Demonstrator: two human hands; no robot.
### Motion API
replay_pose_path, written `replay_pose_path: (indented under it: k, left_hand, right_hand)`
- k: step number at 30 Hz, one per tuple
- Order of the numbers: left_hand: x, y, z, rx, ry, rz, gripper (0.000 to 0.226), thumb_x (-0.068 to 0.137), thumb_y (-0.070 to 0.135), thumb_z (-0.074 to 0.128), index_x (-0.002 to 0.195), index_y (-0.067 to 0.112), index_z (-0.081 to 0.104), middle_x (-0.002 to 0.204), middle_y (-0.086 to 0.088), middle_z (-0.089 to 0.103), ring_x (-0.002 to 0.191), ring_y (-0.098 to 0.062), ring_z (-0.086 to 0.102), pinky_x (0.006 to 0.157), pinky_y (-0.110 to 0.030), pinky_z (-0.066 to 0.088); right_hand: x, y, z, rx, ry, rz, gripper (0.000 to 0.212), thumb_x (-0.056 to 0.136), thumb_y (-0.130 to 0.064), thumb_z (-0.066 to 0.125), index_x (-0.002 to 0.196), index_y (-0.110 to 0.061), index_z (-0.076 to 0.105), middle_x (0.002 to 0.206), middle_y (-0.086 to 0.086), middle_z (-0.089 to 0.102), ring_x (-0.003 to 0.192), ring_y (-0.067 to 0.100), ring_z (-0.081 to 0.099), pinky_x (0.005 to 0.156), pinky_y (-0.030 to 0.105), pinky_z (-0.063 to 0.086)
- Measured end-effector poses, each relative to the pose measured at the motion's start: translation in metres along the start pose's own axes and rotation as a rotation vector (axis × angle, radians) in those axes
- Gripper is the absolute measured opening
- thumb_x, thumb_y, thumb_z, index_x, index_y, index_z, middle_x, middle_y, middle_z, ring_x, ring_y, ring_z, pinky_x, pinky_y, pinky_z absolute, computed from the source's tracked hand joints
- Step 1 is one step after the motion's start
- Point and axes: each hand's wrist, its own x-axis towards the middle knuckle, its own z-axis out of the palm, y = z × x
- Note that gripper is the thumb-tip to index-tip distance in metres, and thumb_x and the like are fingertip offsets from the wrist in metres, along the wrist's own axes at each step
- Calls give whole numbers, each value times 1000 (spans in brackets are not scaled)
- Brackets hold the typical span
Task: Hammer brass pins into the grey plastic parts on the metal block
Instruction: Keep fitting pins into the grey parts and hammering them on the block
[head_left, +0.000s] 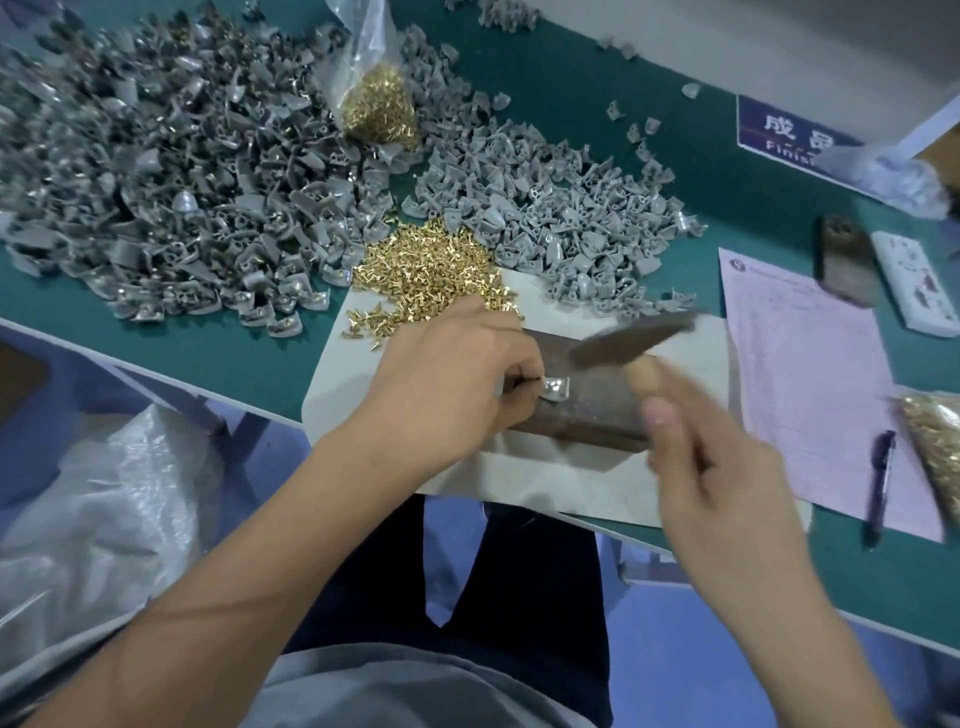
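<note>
Fingers are the main thing at risk: the left hand (452, 374) pinches a small grey plastic part (556, 388) on top of the metal block (587, 400), and the hammer (631, 340), its head blurred just above and to the right of that part, has very little room to land. A blow slightly off line would likely catch the fingertips, bend the brass pin, or kick the part off the block; whether a pin already sits in the part is too small to tell. The right hand (727, 467) wraps its grip round the wooden handle low down, which may make the head harder to steer. The block rests on a pale sheet (519, 483) at the near edge of the green worktop (208, 348), so a shifted block could slide toward the lap. Toward the far left corner spreads a big heap of grey parts (156, 171), a smaller heap (545, 202) lies mid-worktop, loose brass pins (426, 270) sit between them, and a clear bag of pins (376, 104) stands behind. At the right edge lie a pink form (810, 374) and a pen (880, 488).
</note>
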Motion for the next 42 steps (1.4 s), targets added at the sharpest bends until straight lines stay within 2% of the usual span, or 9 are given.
replay_pose_path:
  k: [3, 6, 11, 15, 20, 23, 28, 36, 42]
  left_hand:
    - [2, -2, -2, 38, -17, 48, 20, 91, 55, 60, 90, 38, 69, 88, 17, 60, 90, -5, 44, 50, -21, 32]
    - [2, -2, -1, 15, -18, 33, 16, 91, 49, 61, 90, 36, 70, 88, 17, 60, 90, -5, 43, 52, -23, 34]
    - [-14, -1, 2, -268, 11, -74, 3, 90, 36, 65, 87, 34, 65, 89, 17, 57, 89, -1, 49, 69, -30, 46]
    - [-35, -10, -1, -291, 35, -159, 5, 88, 37, 65, 87, 37, 60, 91, 19, 55, 86, 13, 45, 64, -13, 32]
    - [-54, -30, -11, -296, 97, -239, 7, 88, 35, 66, 91, 37, 61, 94, 20, 56, 86, 15, 45, 65, -18, 35]
    - [-63, -43, -19, -288, 143, -254, 11, 88, 34, 69, 93, 37, 60, 95, 20, 56, 85, 13, 45, 63, -21, 38]
    - [-75, -74, -27, -204, 224, -337, 10, 84, 40, 68, 87, 36, 59, 90, 19, 56, 84, 5, 50, 61, -22, 43]
    - [-97, -130, -30, -67, 219, -494, 8, 87, 34, 71, 93, 31, 67, 88, 18, 54, 93, -11, 56, 71, -29, 47]
    - [-94, -129, -29, -43, 265, -589, 21, 89, 39, 68, 109, 35, 64, 105, 18, 62, 97, -4, 56, 64, -11, 32]
  right_hand:
    - [1, 4, -2, -115, -89, 20, 31, 101, -62, 36, 129, -73, 46, 87, -30, 68, 80, 3, 64, 68, 37, 56]
    - [5, 13, -4, -97, 99, 57, 35, 104, -58, 33, 137, -66, 45, 102, -38, 66, 87, 2, 62, 71, 36, 51]
    - [26, 47, 8, -303, 172, 234, 44, 103, -14, 44, 146, -20, 51, 100, 9, 49, 75, 27, 42, 66, 38, 35]
    - [34, 56, 23, -227, 134, 355, 46, 103, -2, 44, 143, -19, 58, 95, 20, 58, 92, 38, 47, 77, 36, 27]
    - [41, 26, 27, -61, 440, 154, 27, 103, -18, 51, 120, -25, 71, 113, 8, 63, 110, 25, 53, 90, 22, 39]
    - [49, -21, 48, 190, 195, -116, 21, 100, -35, 59, 118, -33, 71, 107, -20, 69, 99, 2, 63, 79, 8, 46]
    - [73, -76, 114, 130, -242, -396, 17, 91, -33, 74, 107, -31, 77, 101, -21, 68, 97, 4, 62, 84, 30, 52]
    - [98, -109, 180, -124, -393, -533, 9, 94, -37, 68, 100, -33, 74, 96, -18, 62, 97, 7, 53, 82, 36, 50]
    - [100, -119, 195, -153, -320, -533, 9, 95, -33, 66, 102, -31, 72, 95, -16, 58, 94, 7, 51, 80, 34, 49]
